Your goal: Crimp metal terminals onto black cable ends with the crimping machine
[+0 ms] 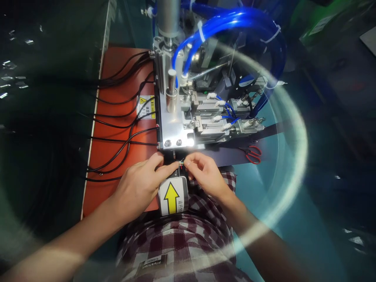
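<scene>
Small thin wires (181, 163) with bits of green and red lie between my two hands, just below the front edge of a metal machine (173, 131). My left hand (139, 184) reaches in from the left, its index finger and thumb by the wires; its fingertips press at a small part I cannot make out. From the right, my right hand (205, 174) is closed in a pinch at the wire ends. Beneath the hands is a white label (173, 196) with a yellow arrow.
Black cables (117, 139) cross an orange-red panel (110, 113) at left. Blue tubes (235, 19) arch over the machine. Red-handled scissors or pliers (253, 154) lie right of my hands on a dark surface. A warning label (147, 107) is on the panel.
</scene>
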The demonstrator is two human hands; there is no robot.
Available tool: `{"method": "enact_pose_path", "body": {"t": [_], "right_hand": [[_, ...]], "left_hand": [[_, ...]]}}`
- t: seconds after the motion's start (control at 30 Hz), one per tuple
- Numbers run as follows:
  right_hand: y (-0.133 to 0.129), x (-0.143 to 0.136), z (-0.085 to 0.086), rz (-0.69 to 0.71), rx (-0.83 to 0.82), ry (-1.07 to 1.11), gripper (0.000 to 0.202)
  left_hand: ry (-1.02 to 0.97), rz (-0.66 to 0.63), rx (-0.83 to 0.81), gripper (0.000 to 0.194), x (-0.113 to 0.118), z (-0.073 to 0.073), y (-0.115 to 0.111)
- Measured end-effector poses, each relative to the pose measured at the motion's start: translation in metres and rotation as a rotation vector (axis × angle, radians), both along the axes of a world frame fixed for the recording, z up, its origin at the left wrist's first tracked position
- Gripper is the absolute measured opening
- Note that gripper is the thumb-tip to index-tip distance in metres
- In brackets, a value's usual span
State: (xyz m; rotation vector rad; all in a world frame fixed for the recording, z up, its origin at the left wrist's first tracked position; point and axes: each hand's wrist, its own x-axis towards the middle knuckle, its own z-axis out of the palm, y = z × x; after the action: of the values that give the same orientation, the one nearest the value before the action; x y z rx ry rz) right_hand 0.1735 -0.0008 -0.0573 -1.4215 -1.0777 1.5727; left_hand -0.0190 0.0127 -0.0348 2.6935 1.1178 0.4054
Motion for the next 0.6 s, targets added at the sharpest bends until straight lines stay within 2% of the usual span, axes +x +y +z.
{"method": "enact_pose_path", "body": {"t": [0.4,0.6], "right_hand": [[-0.0003,-0.0004,-0.0021,-0.019,-0.112,0.119,0.025],[-0.0005,-0.0002,-0.0005,0.016,-0.062,0.084,0.027]], "left_hand": [[0.026,0.006,-0.004,0.04,-0.0002,-0.001,0.0],[0.027,0.002,-0.003,0.04,-0.001,-0.0021,0.0001]]}}
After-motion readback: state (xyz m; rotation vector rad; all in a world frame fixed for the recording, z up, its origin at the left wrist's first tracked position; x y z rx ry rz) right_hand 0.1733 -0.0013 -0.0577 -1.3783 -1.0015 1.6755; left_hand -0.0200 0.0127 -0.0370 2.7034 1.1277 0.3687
